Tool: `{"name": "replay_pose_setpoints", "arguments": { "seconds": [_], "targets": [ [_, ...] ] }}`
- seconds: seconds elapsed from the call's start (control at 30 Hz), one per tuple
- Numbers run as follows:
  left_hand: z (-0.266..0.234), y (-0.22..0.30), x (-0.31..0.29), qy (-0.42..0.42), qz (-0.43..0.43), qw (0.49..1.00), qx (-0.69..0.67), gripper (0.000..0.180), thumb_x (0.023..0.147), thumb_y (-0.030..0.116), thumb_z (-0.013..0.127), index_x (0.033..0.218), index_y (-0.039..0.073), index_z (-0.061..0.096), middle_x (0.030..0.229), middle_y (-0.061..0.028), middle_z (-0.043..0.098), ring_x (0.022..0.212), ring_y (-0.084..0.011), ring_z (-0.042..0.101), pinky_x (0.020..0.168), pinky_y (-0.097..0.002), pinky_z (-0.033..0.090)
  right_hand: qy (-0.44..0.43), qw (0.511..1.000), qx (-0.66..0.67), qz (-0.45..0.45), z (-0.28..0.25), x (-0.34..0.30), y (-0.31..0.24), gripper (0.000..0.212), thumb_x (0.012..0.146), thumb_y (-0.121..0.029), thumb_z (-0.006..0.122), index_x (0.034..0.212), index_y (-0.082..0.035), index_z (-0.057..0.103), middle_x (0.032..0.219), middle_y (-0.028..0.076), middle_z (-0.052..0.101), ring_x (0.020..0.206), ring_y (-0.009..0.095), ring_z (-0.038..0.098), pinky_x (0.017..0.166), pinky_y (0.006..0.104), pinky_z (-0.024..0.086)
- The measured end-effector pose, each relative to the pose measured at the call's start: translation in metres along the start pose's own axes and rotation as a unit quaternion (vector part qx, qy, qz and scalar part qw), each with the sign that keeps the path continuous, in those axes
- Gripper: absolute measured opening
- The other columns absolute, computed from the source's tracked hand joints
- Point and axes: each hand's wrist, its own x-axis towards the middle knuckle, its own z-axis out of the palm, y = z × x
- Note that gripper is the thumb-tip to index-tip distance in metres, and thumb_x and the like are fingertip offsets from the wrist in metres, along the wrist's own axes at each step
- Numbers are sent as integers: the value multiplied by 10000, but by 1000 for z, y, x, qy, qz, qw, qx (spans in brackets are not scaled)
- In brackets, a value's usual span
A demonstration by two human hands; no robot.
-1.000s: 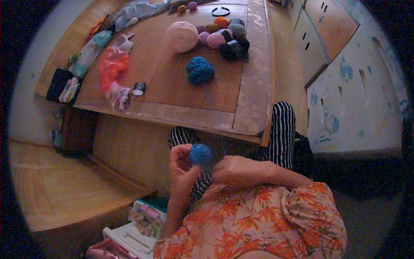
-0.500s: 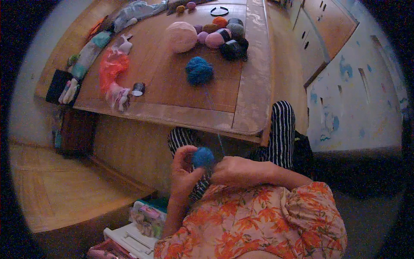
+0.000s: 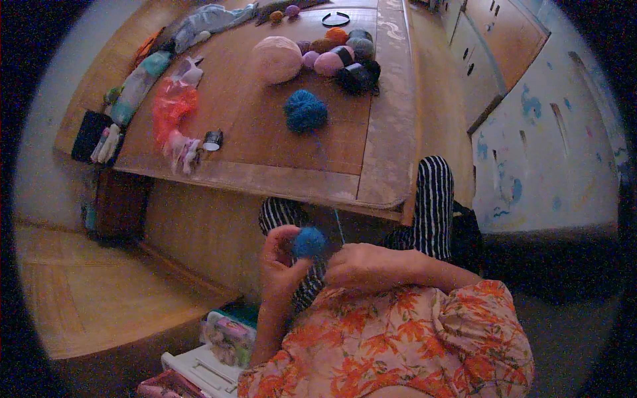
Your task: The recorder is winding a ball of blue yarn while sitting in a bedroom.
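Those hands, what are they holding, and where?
The left hand holds a small blue yarn ball by its left side; whether the right hand holds anything is unclear.

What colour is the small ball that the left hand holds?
The small ball in the left hand is blue; the head view shows it best.

Crumpled reddish bag point(image 3: 175, 109), white cabinet point(image 3: 531, 166)
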Motion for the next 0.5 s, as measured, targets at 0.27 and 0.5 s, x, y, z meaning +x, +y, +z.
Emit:
{"name": "replay_pose_setpoints", "arguments": {
  "seconds": [0.27,0.5],
  "targets": [
    [10,7,-4,-208,91,971,-77,524,658,39,690,1137,70,480,1046,-58,524,1002,-193,530,896,-321,433,224,971,-19,79,-7,2,26,59,800,-100,586,840,-60,568,784,113,557,769,318,571,666,406,457],
    [-4,-8,1,-6,-2,999,-39,491,670,4,672,1126,67,503,1051,-62,547,987,-173,541,880,-311,439,-48,999,10,18,-4,3,-4,69,808,-119,612,821,-75,561,775,119,557,748,326,568,661,414,452]
  ]
}}
